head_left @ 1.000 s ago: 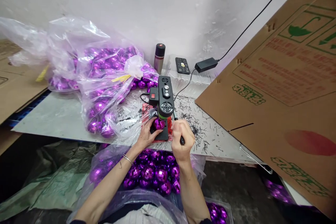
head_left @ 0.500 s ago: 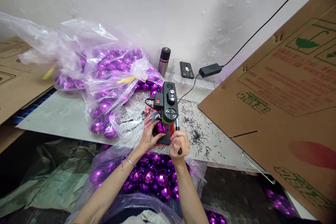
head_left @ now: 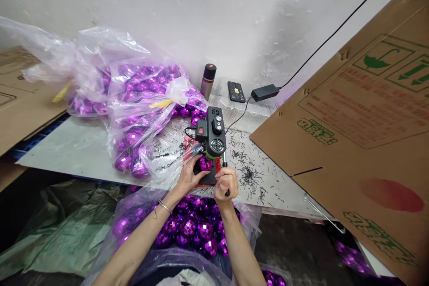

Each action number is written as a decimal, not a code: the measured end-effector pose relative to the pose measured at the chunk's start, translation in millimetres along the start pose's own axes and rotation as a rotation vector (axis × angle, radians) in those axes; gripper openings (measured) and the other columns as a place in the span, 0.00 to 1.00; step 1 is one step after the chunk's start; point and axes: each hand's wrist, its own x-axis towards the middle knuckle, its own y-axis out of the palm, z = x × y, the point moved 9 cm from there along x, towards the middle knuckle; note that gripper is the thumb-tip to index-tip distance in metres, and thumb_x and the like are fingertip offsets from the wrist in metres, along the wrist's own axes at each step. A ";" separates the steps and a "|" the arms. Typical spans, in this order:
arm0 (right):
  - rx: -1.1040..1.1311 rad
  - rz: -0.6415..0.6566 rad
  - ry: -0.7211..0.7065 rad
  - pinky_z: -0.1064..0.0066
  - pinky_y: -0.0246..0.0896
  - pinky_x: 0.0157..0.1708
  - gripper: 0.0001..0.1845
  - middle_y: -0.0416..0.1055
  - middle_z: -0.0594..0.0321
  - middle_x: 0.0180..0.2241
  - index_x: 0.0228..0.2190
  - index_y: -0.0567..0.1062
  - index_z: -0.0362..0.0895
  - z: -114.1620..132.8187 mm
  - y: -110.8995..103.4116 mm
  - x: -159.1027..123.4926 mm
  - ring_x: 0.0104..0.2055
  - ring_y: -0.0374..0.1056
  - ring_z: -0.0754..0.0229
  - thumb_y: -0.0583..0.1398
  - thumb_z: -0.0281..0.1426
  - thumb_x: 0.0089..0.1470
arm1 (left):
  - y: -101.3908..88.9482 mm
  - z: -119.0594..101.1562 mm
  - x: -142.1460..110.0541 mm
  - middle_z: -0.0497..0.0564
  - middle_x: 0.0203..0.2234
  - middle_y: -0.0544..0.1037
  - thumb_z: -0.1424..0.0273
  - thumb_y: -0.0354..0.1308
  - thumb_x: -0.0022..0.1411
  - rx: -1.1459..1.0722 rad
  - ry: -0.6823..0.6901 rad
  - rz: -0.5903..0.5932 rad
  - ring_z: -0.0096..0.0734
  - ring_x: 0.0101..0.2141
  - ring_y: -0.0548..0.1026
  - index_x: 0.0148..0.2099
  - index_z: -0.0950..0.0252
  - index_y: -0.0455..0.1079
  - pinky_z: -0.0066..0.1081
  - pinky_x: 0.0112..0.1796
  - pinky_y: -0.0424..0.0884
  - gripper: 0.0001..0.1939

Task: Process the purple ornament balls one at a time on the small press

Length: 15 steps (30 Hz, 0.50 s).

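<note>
A small black benchtop press (head_left: 212,134) stands on the metal table (head_left: 73,147). Under its head sits a purple faceted ball (head_left: 204,163), and my left hand (head_left: 188,175) curls round it, holding it on the machine's base. My right hand (head_left: 225,184) is clenched on the black lever handle (head_left: 224,165) at the machine's right side. Below my forearms lies an open clear bag of purple balls (head_left: 192,225).
Clear bags of purple balls (head_left: 134,103) lie at left on the table. A flask (head_left: 208,81), a remote (head_left: 235,91) and a power adapter (head_left: 264,92) stand by the wall. A large cardboard sheet (head_left: 362,134) leans at right. Black shavings (head_left: 251,170) litter the tabletop.
My right hand has drawn the lever handle slightly nearer and lower. My left hand stays on the ball under the press head. The view shifted a little.
</note>
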 end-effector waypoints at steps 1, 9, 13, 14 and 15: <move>-0.001 -0.003 -0.002 0.69 0.62 0.28 0.18 0.65 0.65 0.27 0.26 0.64 0.47 -0.2 0.1 -0.5 0.28 0.65 0.63 0.48 0.30 0.69 | 0.1 0.2 0.1 0.59 0.52 0.81 0.63 0.70 0.61 0.005 -0.001 -0.001 0.49 0.53 0.80 0.61 0.62 0.69 0.49 0.53 0.77 0.28; -0.012 0.003 -0.026 0.69 0.63 0.27 0.18 0.64 0.66 0.27 0.26 0.62 0.48 1.6 1.9 0.9 0.27 0.64 0.63 0.46 0.30 0.70 | 2.3 4.1 0.9 0.59 0.53 0.81 0.63 0.70 0.61 0.004 -0.019 0.011 0.49 0.53 0.80 0.61 0.62 0.69 0.48 0.54 0.76 0.28; -0.019 0.025 -0.058 0.68 0.64 0.28 0.17 0.64 0.66 0.27 0.26 0.63 0.48 1.6 3.9 -3.1 0.27 0.64 0.63 0.47 0.29 0.69 | 2.3 3.0 0.1 0.59 0.53 0.81 0.63 0.70 0.61 0.000 -0.010 -0.002 0.48 0.53 0.80 0.61 0.62 0.69 0.48 0.54 0.76 0.28; -0.019 0.035 -0.068 0.68 0.64 0.28 0.17 0.65 0.66 0.27 0.26 0.63 0.47 1.4 4.6 -4.7 0.27 0.65 0.63 0.48 0.29 0.69 | 1.8 2.2 -0.3 0.59 0.52 0.81 0.63 0.70 0.61 0.003 -0.003 -0.008 0.49 0.53 0.80 0.61 0.62 0.69 0.48 0.54 0.76 0.28; -0.017 0.042 -0.077 0.68 0.64 0.28 0.17 0.65 0.66 0.27 0.26 0.64 0.47 1.5 4.9 -5.9 0.27 0.65 0.63 0.48 0.29 0.68 | 1.2 1.4 -0.8 0.59 0.52 0.81 0.63 0.70 0.61 0.005 0.004 -0.014 0.49 0.53 0.80 0.61 0.61 0.69 0.49 0.54 0.76 0.28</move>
